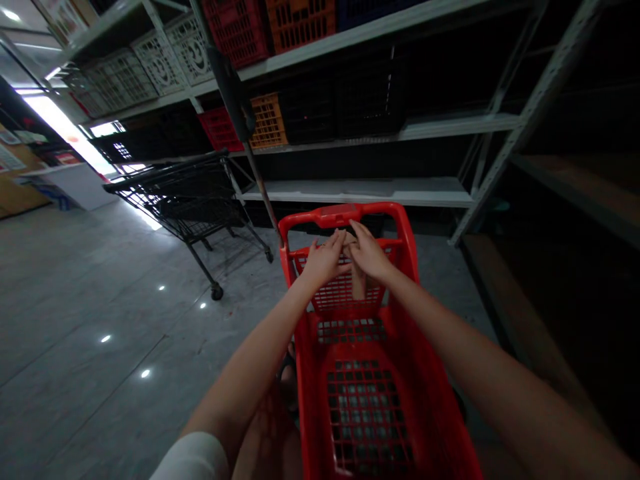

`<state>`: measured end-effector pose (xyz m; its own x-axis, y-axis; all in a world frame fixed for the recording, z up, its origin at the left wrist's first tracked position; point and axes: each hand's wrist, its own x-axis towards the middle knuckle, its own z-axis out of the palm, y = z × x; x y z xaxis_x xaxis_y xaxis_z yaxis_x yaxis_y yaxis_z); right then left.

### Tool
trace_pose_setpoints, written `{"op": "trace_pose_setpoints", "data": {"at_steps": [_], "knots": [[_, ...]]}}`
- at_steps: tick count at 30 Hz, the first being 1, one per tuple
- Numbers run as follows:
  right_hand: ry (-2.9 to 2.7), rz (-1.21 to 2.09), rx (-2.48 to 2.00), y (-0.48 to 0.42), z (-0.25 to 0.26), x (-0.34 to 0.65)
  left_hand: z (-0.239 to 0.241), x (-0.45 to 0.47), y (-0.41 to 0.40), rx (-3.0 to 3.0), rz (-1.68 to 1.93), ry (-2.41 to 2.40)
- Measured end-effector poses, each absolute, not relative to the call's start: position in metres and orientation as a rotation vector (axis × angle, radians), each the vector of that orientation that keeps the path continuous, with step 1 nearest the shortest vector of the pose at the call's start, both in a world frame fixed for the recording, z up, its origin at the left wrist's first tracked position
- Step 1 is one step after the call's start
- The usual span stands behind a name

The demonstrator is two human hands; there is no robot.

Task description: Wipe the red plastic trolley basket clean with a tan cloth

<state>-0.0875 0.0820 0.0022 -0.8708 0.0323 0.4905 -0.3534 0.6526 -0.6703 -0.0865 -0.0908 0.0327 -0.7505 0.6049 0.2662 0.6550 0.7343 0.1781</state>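
Our grip is loose on both sides: our left hand and our right hand lie side by side with fingers stretched flat, fingertips meeting at the middle of the frame, closed around nothing. Both hands rest against the far end of the red plastic shopping cart with slotted walls, just below its red moulded handle bar; whether the palms press the slotted panel or only brush it, we cannot tell. The cart fills the lower middle of the frame, and its basket looks bare down to the grid floor. At left of centre stands a black wire trolley on castors on the grey polished floor. Across the top runs grey metal shelving carrying red, orange, black and white plastic crates.
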Motion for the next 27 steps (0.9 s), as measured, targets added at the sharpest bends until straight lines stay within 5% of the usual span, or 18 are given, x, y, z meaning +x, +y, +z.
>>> {"op": "trace_pose_setpoints", "data": {"at_steps": [4,10,16,21,27], "knots": [[-2.345,1.184,0.166,0.108,0.014,-0.064,0.041,-0.081,-0.061,-1.053,-0.621,-2.707],[-2.322,0.556,-0.248,0.137,0.027,0.002,0.074,-0.102,-0.008,-0.954,-1.033,-2.295],[-2.716,0.848,-0.865,0.133,0.022,0.014,0.065,-0.112,0.073,-1.288,-0.658,-2.398],[-2.77,0.884,-0.844,0.136,0.026,0.007,0.041,-0.106,0.083,-1.608,-0.33,-2.292],[-2.7,0.772,-0.588,0.126,0.019,-0.003,0.077,-0.154,0.066,-1.418,-0.202,-2.439]]}}
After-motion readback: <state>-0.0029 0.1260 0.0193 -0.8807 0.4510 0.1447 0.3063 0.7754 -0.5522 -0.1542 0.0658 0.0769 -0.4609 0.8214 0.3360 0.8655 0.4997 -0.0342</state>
